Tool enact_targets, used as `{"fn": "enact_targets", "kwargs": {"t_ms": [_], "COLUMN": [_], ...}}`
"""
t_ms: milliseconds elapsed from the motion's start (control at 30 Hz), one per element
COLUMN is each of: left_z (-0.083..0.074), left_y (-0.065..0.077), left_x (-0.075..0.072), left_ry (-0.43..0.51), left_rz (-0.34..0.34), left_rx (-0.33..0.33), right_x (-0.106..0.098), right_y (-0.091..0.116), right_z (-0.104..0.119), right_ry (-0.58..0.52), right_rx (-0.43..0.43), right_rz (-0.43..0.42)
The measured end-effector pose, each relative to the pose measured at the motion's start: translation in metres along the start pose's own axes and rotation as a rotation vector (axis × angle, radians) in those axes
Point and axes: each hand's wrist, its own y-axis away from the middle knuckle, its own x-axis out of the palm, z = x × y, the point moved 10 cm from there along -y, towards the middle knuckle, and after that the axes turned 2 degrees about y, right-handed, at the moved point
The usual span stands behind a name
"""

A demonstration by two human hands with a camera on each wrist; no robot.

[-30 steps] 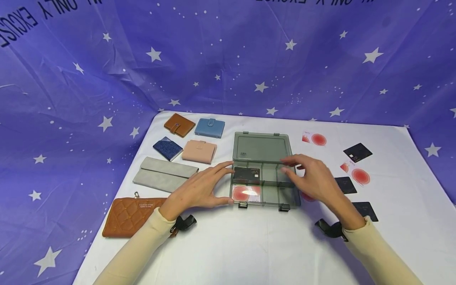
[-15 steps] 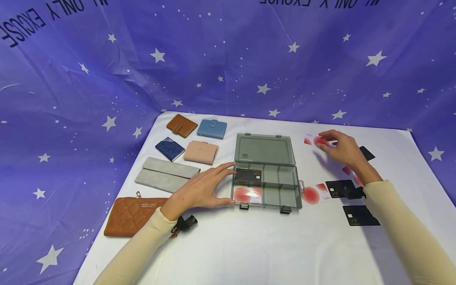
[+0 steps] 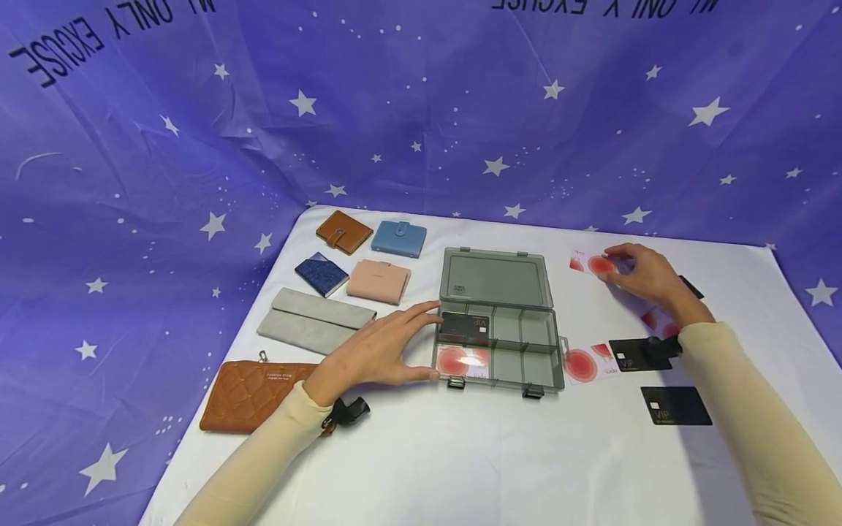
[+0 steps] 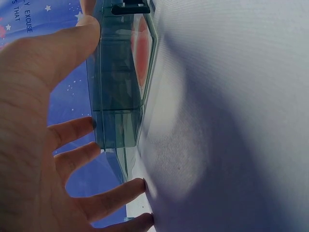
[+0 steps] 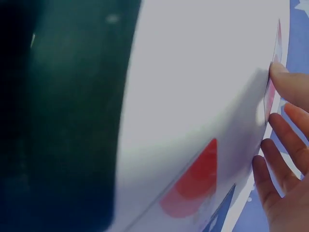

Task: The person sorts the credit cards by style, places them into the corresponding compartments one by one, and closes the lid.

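In the head view, a smoky plastic compartment box (image 3: 524, 367) lies with its lid (image 3: 496, 277) folded back. A black VIP card (image 3: 464, 328) and a red-and-white card (image 3: 454, 360) lie in its left compartments. My left hand (image 3: 375, 354) rests at the box's left side, fingers spread, with thumb and fingertips touching the wall in the left wrist view. To the back right, my right hand (image 3: 647, 276) has thumb and index finger at opposite edges of another red-and-white card (image 3: 579, 261), pinching its right end. That card appears to be lying on the cloth.
Several wallets sit left: brown (image 3: 344, 231), blue (image 3: 398, 239), navy (image 3: 321, 275), pink (image 3: 378, 281), grey (image 3: 316, 319) and a quilted brown one (image 3: 246, 394). Right of the box lie a red-and-white card (image 3: 585, 365) and black cards (image 3: 677, 406), some partly hidden by the right arm.
My right hand has moved from above the box to the red-and-white card at the back right, its fingers now at the card's edges. My left hand has stayed at the box.
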Motion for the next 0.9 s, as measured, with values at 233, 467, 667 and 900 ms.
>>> {"fn": "enact_targets", "kwargs": {"t_ms": [233,467,667,900], "left_z": [-0.001,-0.002,-0.001,0.001], "left_y": [0.0,0.0,0.0,0.0], "left_x": [-0.002,0.0,-0.001,0.001], "left_ry": [0.005,0.001,0.0,0.006], "left_rz": [-0.007,-0.005,-0.005,0.007], "left_rx": [0.004,0.012,0.004,-0.002], "right_x": [-0.001,-0.001,-0.002,-0.005], "right_y": [0.0,0.0,0.002,0.014], "right_z": [-0.003,-0.005,0.004,0.003], "right_ry": [-0.016,-0.027,-0.04,-0.049], "right_rx": [0.01,0.017,-0.034,-0.01], "right_rz": [0.0,-0.013,-0.043,-0.091]}}
